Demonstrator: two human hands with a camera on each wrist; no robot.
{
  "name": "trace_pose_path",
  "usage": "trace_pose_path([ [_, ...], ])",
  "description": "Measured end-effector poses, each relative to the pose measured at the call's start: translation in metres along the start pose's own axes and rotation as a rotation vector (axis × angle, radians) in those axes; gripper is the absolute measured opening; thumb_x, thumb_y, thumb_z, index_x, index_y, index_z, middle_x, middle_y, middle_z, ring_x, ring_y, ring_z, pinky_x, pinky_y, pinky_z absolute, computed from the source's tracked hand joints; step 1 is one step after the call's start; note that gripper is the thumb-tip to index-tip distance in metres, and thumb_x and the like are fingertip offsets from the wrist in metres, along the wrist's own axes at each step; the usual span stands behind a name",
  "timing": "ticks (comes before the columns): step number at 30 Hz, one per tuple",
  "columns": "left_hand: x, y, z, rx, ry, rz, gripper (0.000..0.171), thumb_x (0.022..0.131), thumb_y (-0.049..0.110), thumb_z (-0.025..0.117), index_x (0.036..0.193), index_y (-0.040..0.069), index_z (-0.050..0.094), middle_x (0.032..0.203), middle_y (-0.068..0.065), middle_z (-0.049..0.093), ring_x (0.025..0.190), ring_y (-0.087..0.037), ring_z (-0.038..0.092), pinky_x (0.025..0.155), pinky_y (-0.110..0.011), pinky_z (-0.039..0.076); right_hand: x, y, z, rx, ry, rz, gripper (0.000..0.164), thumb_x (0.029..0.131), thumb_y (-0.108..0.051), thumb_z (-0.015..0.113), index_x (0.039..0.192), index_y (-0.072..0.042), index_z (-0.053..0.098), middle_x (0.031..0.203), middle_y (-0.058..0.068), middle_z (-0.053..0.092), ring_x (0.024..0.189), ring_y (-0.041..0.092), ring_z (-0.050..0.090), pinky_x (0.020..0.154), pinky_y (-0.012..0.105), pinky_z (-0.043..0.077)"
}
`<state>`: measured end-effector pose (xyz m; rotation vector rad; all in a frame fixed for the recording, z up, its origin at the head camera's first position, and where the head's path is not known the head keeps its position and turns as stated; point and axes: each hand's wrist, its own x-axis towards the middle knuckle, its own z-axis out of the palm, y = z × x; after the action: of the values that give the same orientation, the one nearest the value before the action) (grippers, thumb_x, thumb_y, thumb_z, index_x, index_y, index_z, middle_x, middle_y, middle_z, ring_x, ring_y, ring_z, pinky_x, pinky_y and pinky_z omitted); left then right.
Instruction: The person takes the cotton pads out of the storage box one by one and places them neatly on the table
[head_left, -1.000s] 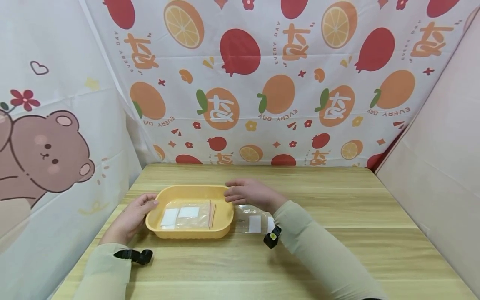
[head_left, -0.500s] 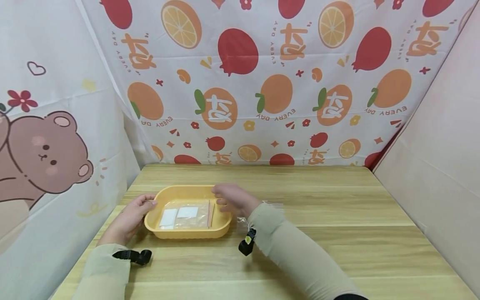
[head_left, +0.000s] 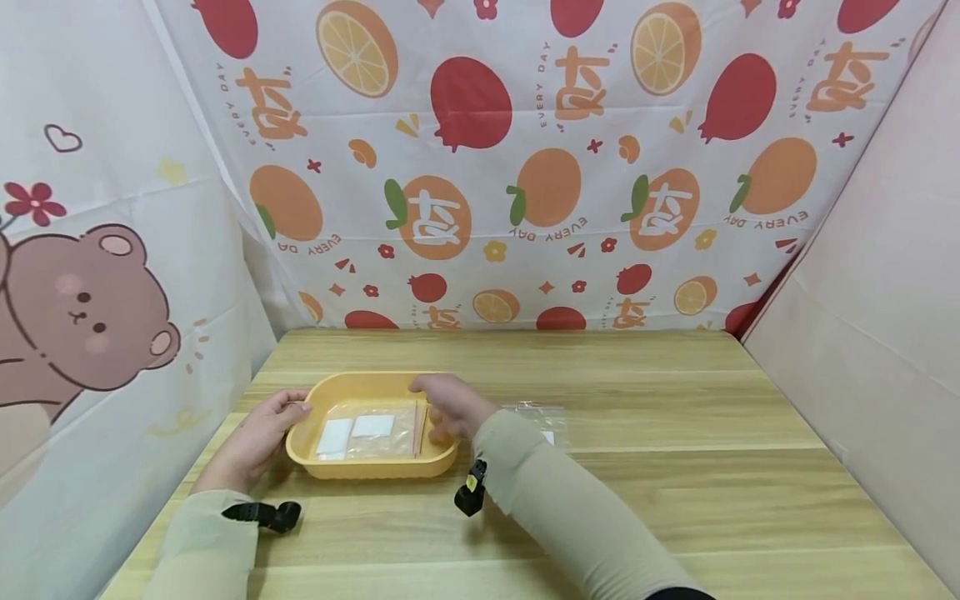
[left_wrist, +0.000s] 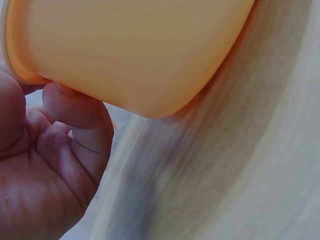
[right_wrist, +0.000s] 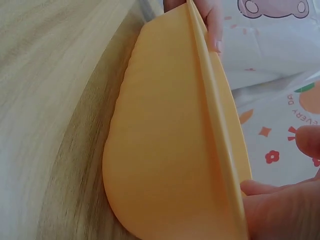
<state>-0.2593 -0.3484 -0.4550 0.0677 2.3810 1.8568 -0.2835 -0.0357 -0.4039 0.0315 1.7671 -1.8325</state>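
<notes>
A yellow plastic basin (head_left: pixel 371 470) sits on the left part of the table. My left hand (head_left: pixel 255 437) grips its left rim; in the left wrist view curled fingers (left_wrist: pixel 82 115) meet the basin's wall. Inside lie clear plastic zip bags (head_left: pixel 378 447) with white labels, a reddish seal strip along their right side. My right hand (head_left: pixel 453 407) reaches over the basin's right end, its spread fingers near that strip and slightly blurred. In the right wrist view a gap shows between right-hand fingers (right_wrist: pixel 285 200) beyond the rim; whether they touch a bag is hidden.
Another clear zip bag (head_left: pixel 553 421) lies on the wooden table (head_left: pixel 660 500) to the right of the basin, partly covered by my right forearm. A fruit-print curtain (head_left: pixel 525 267) hangs along the back, with pale cloth on both sides.
My right hand has moved left, from the basin's right rim to over its inside, and lowered. The left hand keeps its grip. The camera view has shifted slightly.
</notes>
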Motion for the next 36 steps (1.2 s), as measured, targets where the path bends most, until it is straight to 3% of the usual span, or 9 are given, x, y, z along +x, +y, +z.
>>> trace_pose_path([
  [6, 0.0, 0.001, 0.001, -0.001, -0.001, -0.007, 0.047, 0.109, 0.022, 0.047, 0.141, -0.011, 0.034, 0.113, -0.015, 0.06, 0.087, -0.015, 0.067, 0.071, -0.033, 0.06, 0.001, 0.003, 0.003, -0.026, -0.006, -0.023, 0.07, 0.097, -0.026, 0.06, 0.156, 0.001, 0.031, 0.162, 0.026, 0.02, 0.143, 0.054, 0.023, 0.101, 0.071, 0.037],
  [13, 0.0, 0.002, 0.0, -0.01, -0.004, -0.009, 0.047, 0.11, 0.021, 0.046, 0.141, -0.011, 0.033, 0.11, -0.012, 0.062, 0.087, -0.014, 0.067, 0.071, -0.033, 0.06, -0.001, 0.005, 0.007, -0.014, 0.023, -0.061, 0.062, 0.094, -0.02, 0.062, 0.149, 0.001, 0.043, 0.158, 0.023, 0.032, 0.137, 0.046, 0.041, 0.105, 0.064, 0.038],
  [22, -0.001, 0.003, 0.001, -0.014, -0.013, 0.003, 0.045, 0.11, 0.019, 0.045, 0.14, -0.012, 0.033, 0.108, -0.01, 0.062, 0.086, -0.014, 0.067, 0.071, -0.032, 0.06, 0.007, 0.012, 0.014, -0.023, 0.01, -0.043, 0.054, 0.096, -0.018, 0.061, 0.144, 0.002, 0.048, 0.146, 0.027, 0.045, 0.123, 0.045, 0.053, 0.09, 0.056, 0.054],
  [29, 0.0, 0.002, 0.001, -0.023, -0.022, 0.009, 0.046, 0.11, 0.019, 0.045, 0.14, -0.013, 0.032, 0.106, -0.011, 0.064, 0.084, -0.016, 0.068, 0.069, -0.032, 0.06, 0.011, 0.016, 0.02, -0.062, 0.025, -0.052, 0.053, 0.095, -0.014, 0.061, 0.143, 0.005, 0.047, 0.138, 0.028, 0.049, 0.114, 0.049, 0.057, 0.084, 0.057, 0.056],
  [36, -0.001, 0.002, 0.002, -0.029, -0.021, 0.008, 0.046, 0.11, 0.019, 0.045, 0.14, -0.013, 0.032, 0.106, -0.011, 0.063, 0.085, -0.015, 0.068, 0.069, -0.032, 0.06, 0.01, 0.02, 0.022, -0.079, 0.004, -0.064, 0.06, 0.097, -0.009, 0.062, 0.149, 0.008, 0.036, 0.132, 0.029, 0.053, 0.1, 0.045, 0.065, 0.08, 0.054, 0.058],
])
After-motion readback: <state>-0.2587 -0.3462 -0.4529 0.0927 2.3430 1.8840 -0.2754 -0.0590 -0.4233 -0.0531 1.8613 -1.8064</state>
